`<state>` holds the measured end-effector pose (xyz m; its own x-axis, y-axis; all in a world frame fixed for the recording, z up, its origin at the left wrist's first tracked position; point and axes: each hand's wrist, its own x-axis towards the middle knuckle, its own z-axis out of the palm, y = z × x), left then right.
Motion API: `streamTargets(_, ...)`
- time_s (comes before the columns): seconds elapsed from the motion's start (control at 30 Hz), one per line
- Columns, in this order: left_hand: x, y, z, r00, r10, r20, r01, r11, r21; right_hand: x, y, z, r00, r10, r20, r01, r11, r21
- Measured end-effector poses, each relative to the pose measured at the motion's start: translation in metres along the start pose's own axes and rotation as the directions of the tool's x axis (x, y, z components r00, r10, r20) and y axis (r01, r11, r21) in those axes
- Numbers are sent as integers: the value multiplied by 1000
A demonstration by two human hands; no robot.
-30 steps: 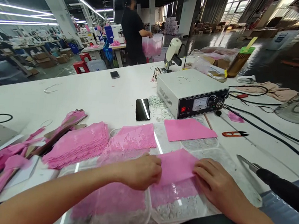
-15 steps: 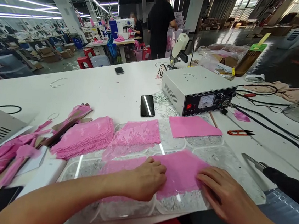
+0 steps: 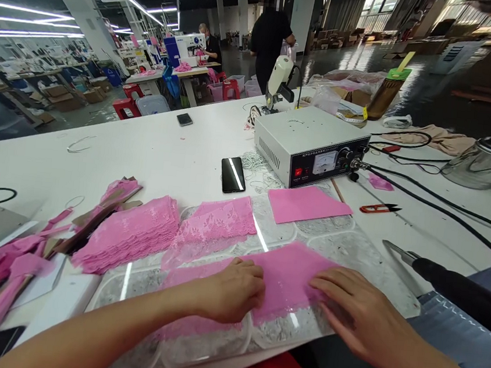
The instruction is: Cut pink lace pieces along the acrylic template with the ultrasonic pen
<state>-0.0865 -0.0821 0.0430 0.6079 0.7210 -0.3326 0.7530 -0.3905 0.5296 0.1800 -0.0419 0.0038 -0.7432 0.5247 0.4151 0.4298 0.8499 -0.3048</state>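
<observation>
A sheer pink fabric piece (image 3: 286, 276) lies over the marbled, clear-topped mat (image 3: 331, 245) in front of me. My left hand (image 3: 234, 291), its fingers curled in, rests on the middle of that piece with the cloth at its fingertips. At the right edge, my right hand (image 3: 351, 306) has its fingers close together over the cloth and the thumb lower down. Just beyond are a lace piece (image 3: 219, 219) and a smooth pink panel (image 3: 307, 205). Left of them sits a thick stack of pink lace pieces (image 3: 131, 227).
A grey control box (image 3: 315, 141) with cables stands behind the mat. A black-handled hot-knife-like tool (image 3: 446, 278) and orange thread snips (image 3: 378, 208) lie right. A phone (image 3: 233, 175) lies behind the lace. A person in black (image 3: 269, 40) stands beyond the table.
My view has shifted a little, moving the table's things slightly left in the picture. Both hands stay on the same fabric piece. The standing person in the background has moved.
</observation>
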Motion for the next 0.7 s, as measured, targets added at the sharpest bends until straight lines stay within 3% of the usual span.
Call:
streamTargets(0.23, -3, -3, -7, 999, 26, -31, -28, 997, -70, 31, -42, 39, 991, -34, -133, 36, 999, 17)
streamTargets(0.37, -9, -5, -10, 998, 26, -54, -32, 994, -100, 26, -24, 48, 983, -14, -185, -11, 991, -135)
streamTargets(0.53, -13, -11, -4, 997, 19, -78, -29, 991, -133, 4, 11, 39, 985, 37, -167, -82, 959, -272)
streamTargets(0.7, -12, -12, 2, 995, 32, -98, -46, 988, -144, -9, 19, 33, 974, 89, -209, -152, 939, -309)
